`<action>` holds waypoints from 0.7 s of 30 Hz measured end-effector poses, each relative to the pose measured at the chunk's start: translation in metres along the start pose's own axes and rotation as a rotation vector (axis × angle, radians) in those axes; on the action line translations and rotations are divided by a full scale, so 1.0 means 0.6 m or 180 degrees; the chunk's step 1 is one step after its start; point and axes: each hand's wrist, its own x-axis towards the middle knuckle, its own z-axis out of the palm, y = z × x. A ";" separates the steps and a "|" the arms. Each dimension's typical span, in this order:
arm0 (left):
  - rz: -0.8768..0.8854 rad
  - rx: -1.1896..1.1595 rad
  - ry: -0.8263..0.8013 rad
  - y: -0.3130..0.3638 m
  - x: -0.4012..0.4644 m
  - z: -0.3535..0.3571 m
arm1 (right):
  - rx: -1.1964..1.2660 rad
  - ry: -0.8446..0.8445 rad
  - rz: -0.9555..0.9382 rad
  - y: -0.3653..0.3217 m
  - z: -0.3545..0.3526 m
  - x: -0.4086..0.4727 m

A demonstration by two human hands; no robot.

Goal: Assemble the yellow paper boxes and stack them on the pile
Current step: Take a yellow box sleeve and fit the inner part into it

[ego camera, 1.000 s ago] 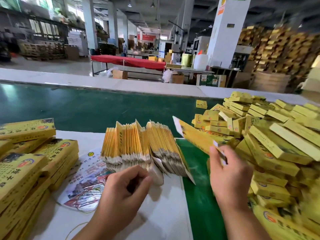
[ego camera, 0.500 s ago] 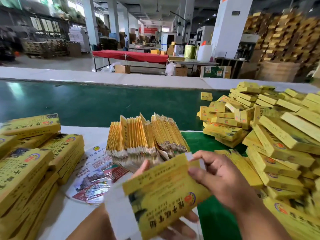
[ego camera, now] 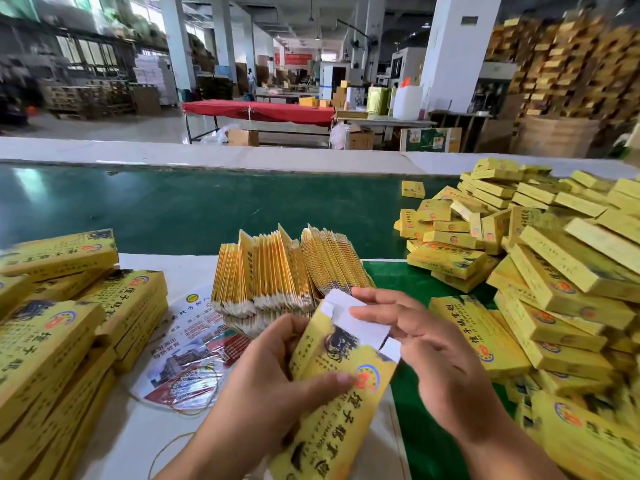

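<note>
A yellow paper box (ego camera: 341,386), printed with black characters and a round red-and-blue emblem, is held above the near edge of the surface (ego camera: 162,431), between the two hands, its long axis running from lower left to upper right. Its far end is unclosed: a white end flap (ego camera: 360,318) and a smaller white side tab (ego camera: 391,348) stand out from the yellow body. The left hand (ego camera: 263,386) grips the box from the left, thumb laid across the printed face beside the emblem and the other fingers curled against the box's left edge. The right hand (ego camera: 440,355) holds the far end, fingers bent and a fingertip lying on the white end flap. Just beyond the hands, a fanned bundle of flat box blanks (ego camera: 291,271) stands on edge on the white part of the surface, partly over a printed sheet (ego camera: 194,351) with a rubber band (ego camera: 194,386) on it. Toward the left edge lie stacks of flattened yellow boxes (ego camera: 62,341). Toward the right edge, on the green part of the surface (ego camera: 419,285), rises the pile of assembled boxes (ego camera: 554,271), loosely heaped and touching one another. A dark green belt (ego camera: 156,206) runs across the far side. Beyond it are a red-covered table (ego camera: 259,110) and a white pillar (ego camera: 457,50).
</note>
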 end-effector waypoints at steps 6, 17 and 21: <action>0.0766 0.1026 0.0523 -0.001 -0.007 -0.001 | -0.1390 0.0143 -0.0135 -0.005 0.003 0.001; 0.1159 0.1205 0.0718 -0.007 -0.009 0.015 | -0.1508 -0.0112 0.0135 -0.009 0.025 -0.006; 0.0009 -0.0367 -0.0030 0.004 -0.009 0.012 | -0.0941 -0.0193 0.0411 -0.012 0.023 -0.004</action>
